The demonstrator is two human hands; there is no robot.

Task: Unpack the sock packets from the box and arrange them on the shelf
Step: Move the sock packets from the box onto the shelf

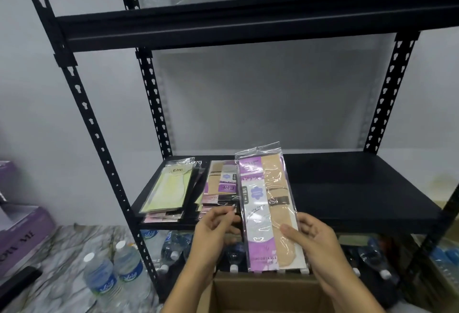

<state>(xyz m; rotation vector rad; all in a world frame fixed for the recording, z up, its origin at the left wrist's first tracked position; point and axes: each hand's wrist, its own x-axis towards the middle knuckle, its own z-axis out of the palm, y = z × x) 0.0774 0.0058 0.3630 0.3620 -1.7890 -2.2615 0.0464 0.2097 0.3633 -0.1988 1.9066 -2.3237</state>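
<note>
Currently left hand [215, 226], right hand [313, 237] grip sock packet [267, 209]; long axis upright, toe down.

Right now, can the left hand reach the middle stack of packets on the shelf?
Probably yes: the left hand is at the front edge of the middle stack, nothing lies between, and the held packet stands to its right.

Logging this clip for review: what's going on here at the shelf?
A person holds a bundle of sock packets upright over the open cardboard box. The right hand grips its right edge and the left hand pinches its left edge. A green-topped pile and a purple-and-beige pile already lie on the black shelf.
</note>
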